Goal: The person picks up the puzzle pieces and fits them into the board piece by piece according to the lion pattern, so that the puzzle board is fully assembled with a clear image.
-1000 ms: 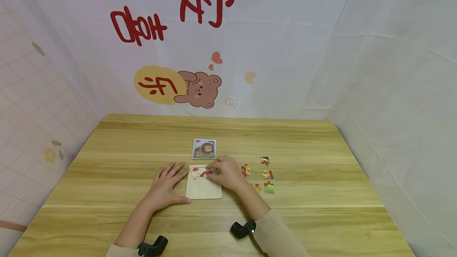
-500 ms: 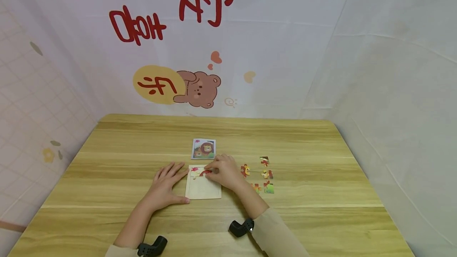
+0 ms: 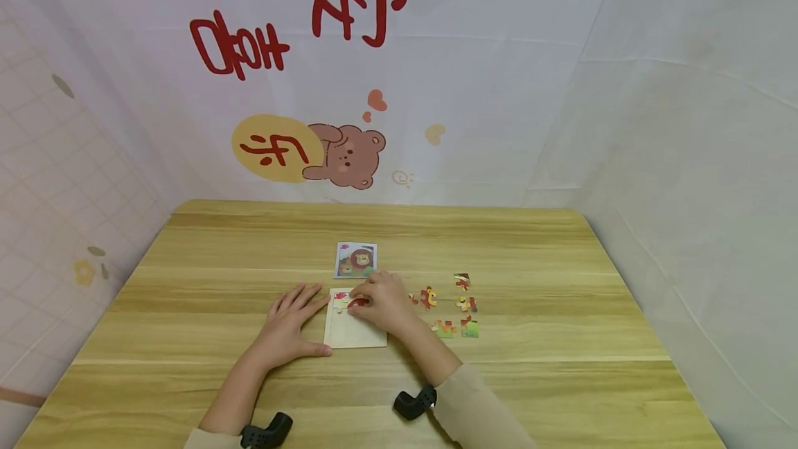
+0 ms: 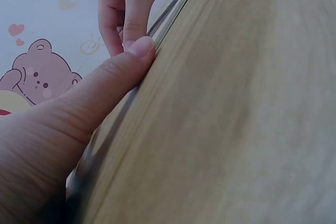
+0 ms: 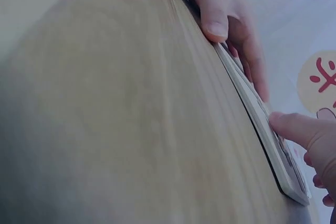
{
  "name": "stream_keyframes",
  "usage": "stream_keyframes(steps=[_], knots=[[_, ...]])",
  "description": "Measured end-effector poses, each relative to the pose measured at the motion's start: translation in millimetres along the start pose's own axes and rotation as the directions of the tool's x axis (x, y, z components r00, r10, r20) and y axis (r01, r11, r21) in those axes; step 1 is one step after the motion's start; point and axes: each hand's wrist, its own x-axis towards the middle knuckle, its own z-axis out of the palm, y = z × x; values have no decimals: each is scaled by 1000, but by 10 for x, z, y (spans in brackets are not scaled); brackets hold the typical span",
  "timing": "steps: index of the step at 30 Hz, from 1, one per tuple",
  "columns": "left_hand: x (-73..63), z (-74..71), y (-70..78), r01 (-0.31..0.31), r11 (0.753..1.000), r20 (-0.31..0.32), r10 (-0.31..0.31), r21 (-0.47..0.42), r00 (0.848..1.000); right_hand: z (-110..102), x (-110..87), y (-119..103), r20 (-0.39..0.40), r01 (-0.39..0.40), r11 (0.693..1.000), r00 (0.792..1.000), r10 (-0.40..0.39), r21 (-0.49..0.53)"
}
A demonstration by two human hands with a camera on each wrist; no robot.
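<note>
A shallow pale puzzle tray (image 3: 355, 331) lies on the table, with a jigsaw piece showing a pink leaf (image 3: 339, 296) in its top left corner. Next to it is a red-maned jigsaw piece (image 3: 358, 302), which my right hand (image 3: 388, 302) pinches between thumb and bent fingers, partly covering it. My left hand (image 3: 289, 324) lies spread along the tray's left side, the thumb at the lower corner and the index finger near the upper one. In the right wrist view, the right thumb (image 5: 289, 125) rests at the edge of the tray (image 5: 252, 100).
Behind the tray lies a lion picture card (image 3: 356, 260). Several loose jigsaw pieces are spread to the right, among them a green one (image 3: 470, 328) and a lion-face one (image 3: 428, 297). A printed white cloth (image 3: 486, 89) hangs behind the wooden table (image 3: 548, 296).
My right hand has shifted a little to the left over the tray, uncovering more of the loose pieces beside its wrist. The left hand stays in place.
</note>
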Motion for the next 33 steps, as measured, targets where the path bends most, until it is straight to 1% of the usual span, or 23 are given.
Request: stream_keyframes(steps=[4,9,12,19,21,24,28,31,33], knots=[[6,-1,15,-7,1000,5,7,-2,1000,4,-7,-23,-6,-1,999,1000,1,-46],[8,-8,35,1,1000,14,-1,-7,1000,-4,-20,-20,-17,-6,999,1000,6,-49],[5,-8,31,6,1000,21,-5,-5,1000,-6,-18,-26,-22,-3,999,1000,2,-40],[9,-15,27,5,1000,25,-5,-5,1000,-29,12,-27,3,-19,1000,1000,19,6],[8,-20,26,4,1000,24,-4,-5,1000,-23,16,-18,-2,-9,1000,1000,9,10],[6,-20,22,4,1000,23,-3,-7,1000,-22,10,-4,-24,8,1000,1000,-8,26],[5,-7,18,3,1000,22,-3,-7,1000,-52,-15,46,-95,55,996,994,-48,65],[11,2,15,2,1000,22,-2,-1,1000,-124,-56,107,-129,59,993,991,-46,101],[17,4,14,1,1000,21,-1,2,1000,-196,-94,160,-130,44,990,991,-27,134]])
